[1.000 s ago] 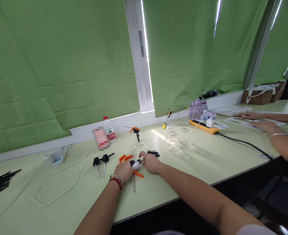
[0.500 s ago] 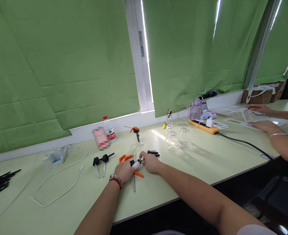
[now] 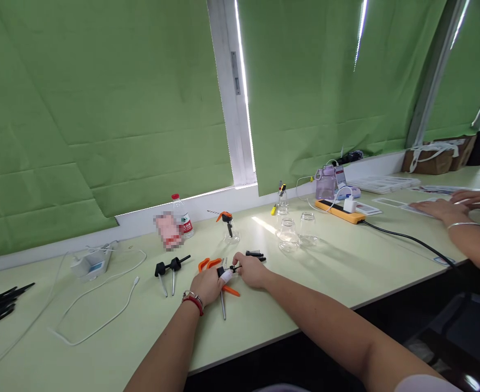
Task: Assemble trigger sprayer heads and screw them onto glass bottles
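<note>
My left hand [image 3: 206, 286] is closed around a black pump head with a thin metal tube [image 3: 223, 308] pointing down toward the table's near edge. A white wrap covers one fingertip. Fingers of my right hand [image 3: 251, 270] pinch a small black rod-like piece [image 3: 234, 268] against the pump head. Orange levers [image 3: 210, 264] lie just beyond my left hand, and another orange lever [image 3: 231, 291] shows beneath it. Past my right hand are black parts with a spring [image 3: 256, 254]. Two black pump heads with metal tubes [image 3: 168, 265] rest to the left.
An orange-levered pump [image 3: 225, 218] stands in a glass jar; more glass jars [image 3: 289, 237] are to its right. Behind stands a water bottle [image 3: 186, 223]. White cables [image 3: 101, 280] and black parts [image 3: 2, 306] lie left. An orange power strip [image 3: 340, 211] and a co-worker's hands [image 3: 444, 208] are right.
My hands and the pump parts have hardly moved. The co-worker's hands have come down flat onto the table, and the white frame piece held up there is now lowered.
</note>
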The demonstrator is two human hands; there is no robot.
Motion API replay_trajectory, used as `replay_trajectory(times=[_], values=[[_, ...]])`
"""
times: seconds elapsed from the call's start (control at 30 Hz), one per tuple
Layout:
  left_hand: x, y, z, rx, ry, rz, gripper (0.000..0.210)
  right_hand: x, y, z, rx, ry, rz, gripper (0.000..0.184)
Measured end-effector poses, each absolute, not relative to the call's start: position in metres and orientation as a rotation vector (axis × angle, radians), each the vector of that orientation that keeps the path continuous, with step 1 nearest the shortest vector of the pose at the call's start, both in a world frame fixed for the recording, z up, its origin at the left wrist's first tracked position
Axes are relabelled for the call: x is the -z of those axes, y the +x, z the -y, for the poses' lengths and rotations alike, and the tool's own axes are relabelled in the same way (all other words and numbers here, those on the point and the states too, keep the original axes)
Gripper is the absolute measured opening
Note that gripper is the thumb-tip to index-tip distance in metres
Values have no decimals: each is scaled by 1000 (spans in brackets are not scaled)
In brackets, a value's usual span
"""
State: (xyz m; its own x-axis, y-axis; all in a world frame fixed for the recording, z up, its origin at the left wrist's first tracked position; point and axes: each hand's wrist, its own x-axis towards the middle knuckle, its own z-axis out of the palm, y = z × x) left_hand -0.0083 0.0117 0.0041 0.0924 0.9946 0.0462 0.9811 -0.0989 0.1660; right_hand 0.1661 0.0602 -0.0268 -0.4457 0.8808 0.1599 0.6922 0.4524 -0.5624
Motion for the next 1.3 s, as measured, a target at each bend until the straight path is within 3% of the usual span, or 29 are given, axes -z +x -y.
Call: replay_trajectory(times=[1.3], values=[[-5,-5,-13,-189,2280,-2066,48,21,165,-55,-501,-1337,2321,27]])
